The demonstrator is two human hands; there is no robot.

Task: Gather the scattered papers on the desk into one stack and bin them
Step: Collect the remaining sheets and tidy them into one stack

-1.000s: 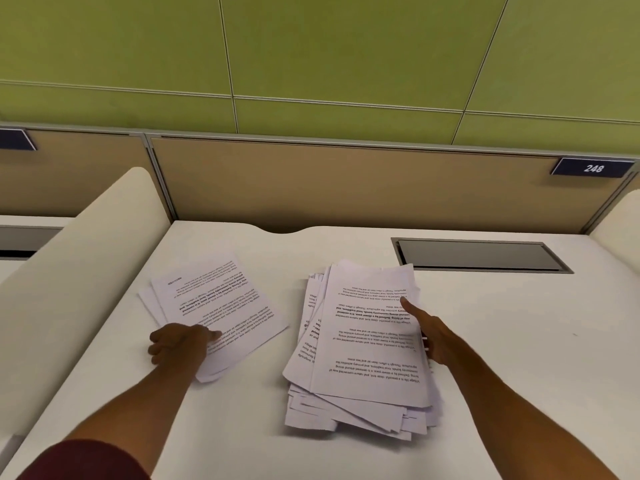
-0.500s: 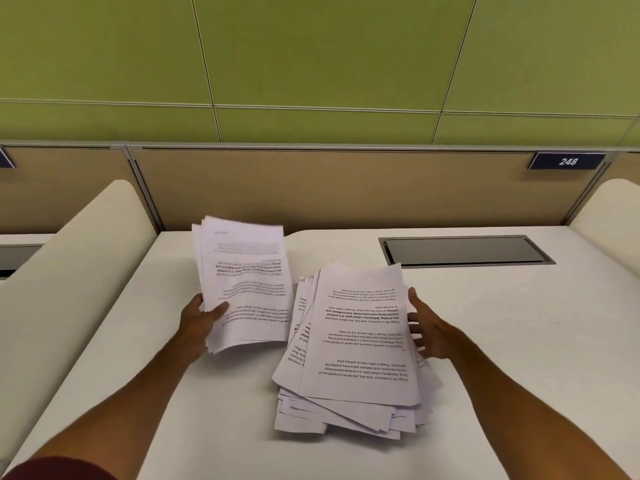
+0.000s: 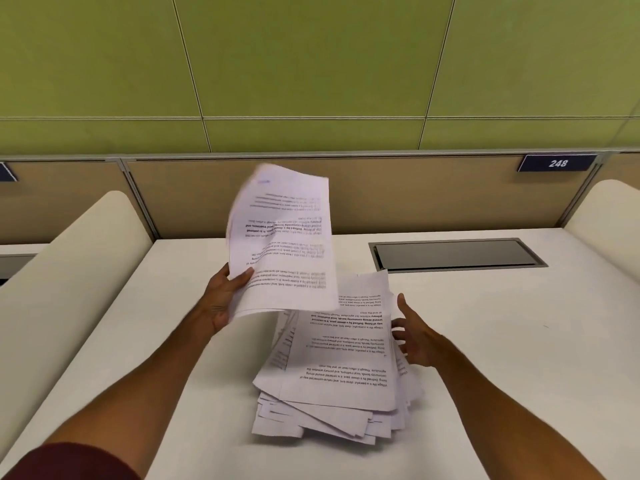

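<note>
- Papers (image 3: 339, 368) lie in one loose, fanned heap on the white surface (image 3: 502, 341), printed side up, with corners sticking out at the near edge.
- A recessed grey hatch (image 3: 457, 254) is set into the surface behind the heap. Its lid is flush and closed, so its contents cannot be seen.
- A second bundle of sheets (image 3: 287, 244) is raised off the surface and stands nearly upright. It is blurred, and its lower edge overlaps the far left corner of the heap.
- The left hand (image 3: 221, 299) pinches that bundle at its lower left corner, thumb on the printed face and fingers behind.
- The right hand (image 3: 414, 336) holds nothing, its fingers spread wide at the heap's right edge. Whether the fingertips touch the sheets cannot be told.
- A plate reading 248 (image 3: 557, 163) sits on the partition behind.
</note>
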